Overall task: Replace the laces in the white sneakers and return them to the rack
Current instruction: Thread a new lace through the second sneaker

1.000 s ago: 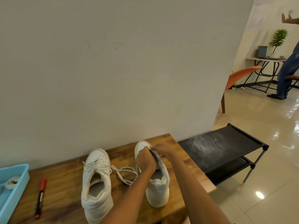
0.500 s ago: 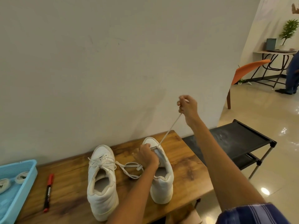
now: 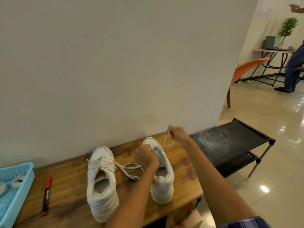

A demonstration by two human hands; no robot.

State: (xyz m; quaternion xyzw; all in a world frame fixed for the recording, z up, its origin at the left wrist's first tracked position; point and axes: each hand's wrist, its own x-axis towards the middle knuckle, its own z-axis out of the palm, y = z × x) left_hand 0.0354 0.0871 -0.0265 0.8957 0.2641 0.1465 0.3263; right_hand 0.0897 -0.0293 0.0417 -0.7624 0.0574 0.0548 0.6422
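Sneakers stand side by side on the wooden table [image 3: 69, 186], heels toward the camera and toes toward the pale wall [image 3: 115, 63]. In the left sneaker [image 3: 102, 183] a white lace is threaded and tied over the tongue. The right sneaker [image 3: 162, 175] is being laced: the left hand [image 3: 145, 156] curls over its tongue near the front eyelets, fingers gripping the shoe's upper, while the right hand [image 3: 178, 134] is raised just beyond the toe, fingers closed in a pinch on the lace [image 3: 166, 139], which runs from the front of the shoe up to that hand and hangs from it in a small blurred loop. The other part of this lace [image 3: 130, 168] lies loose on the table between the two shoes, curled in a flat loop. To the left on the table lie a red-capped marker [image 3: 46, 195] and, at the table's edge, a light blue plastic tray [image 3: 24, 181] with two small whitish rolled items in it; what they are is unclear. Just right of the table, against the same wall, stands the black two-tier shoe rack [image 3: 230, 139] on a glossy tiled floor. Farther back are an orange chair [image 3: 246, 68], a small desk [image 3: 273, 51] with a potted plant [image 3: 287, 28], and another person's legs in blue trousers [image 3: 292, 68].
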